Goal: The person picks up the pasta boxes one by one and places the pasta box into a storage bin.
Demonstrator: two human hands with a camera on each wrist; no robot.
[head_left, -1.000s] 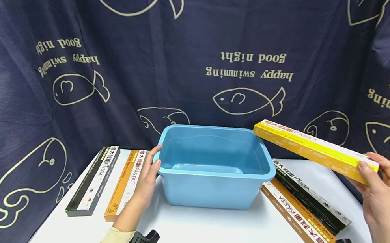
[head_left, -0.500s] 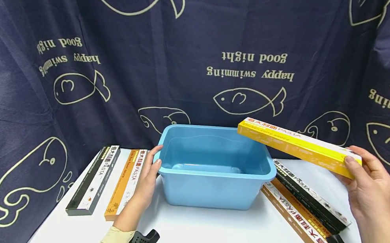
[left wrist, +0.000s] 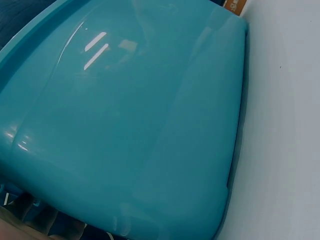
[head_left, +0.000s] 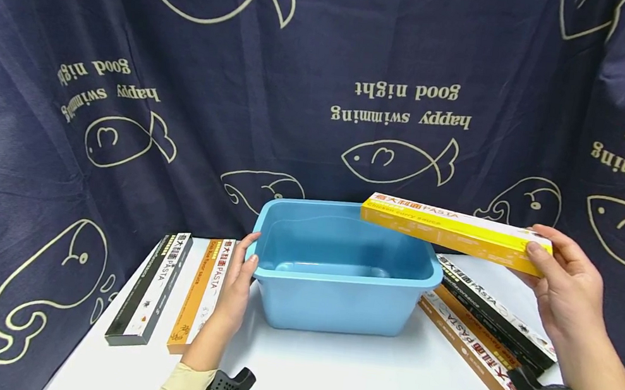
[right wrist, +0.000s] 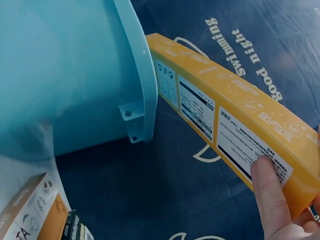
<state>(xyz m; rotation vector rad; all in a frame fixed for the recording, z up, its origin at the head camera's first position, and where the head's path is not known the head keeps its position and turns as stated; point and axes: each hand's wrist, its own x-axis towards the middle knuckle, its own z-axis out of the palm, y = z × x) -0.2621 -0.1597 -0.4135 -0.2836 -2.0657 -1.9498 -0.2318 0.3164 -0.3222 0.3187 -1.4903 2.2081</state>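
Observation:
A light blue plastic tub (head_left: 335, 305) stands in the middle of the white table. On its left rim my left hand (head_left: 234, 288) rests, fingers and thumb hooked over the edge. My right hand (head_left: 572, 286) pinches one end of a yellow pasta box (head_left: 452, 230), labelled chicken curry sauce, between thumb and fingers. The far end of this box hangs over the tub's right side, above the rim. From below, in the right wrist view, the box's yellow underside (right wrist: 235, 115) shows white label panels. The tub's inside shows nothing but its blue walls and floor.
Left of the tub lie a black pasta box (head_left: 148, 292) and an orange pasta box (head_left: 201, 298). To its right, an orange pasta box (head_left: 470, 348) and a black one (head_left: 497, 310) lie side by side. A dark blue curtain (head_left: 300, 92) hangs behind the table.
My right hand has carried the yellow pasta box leftward, so its far end now reaches over the tub. The left hand has stayed on the rim.

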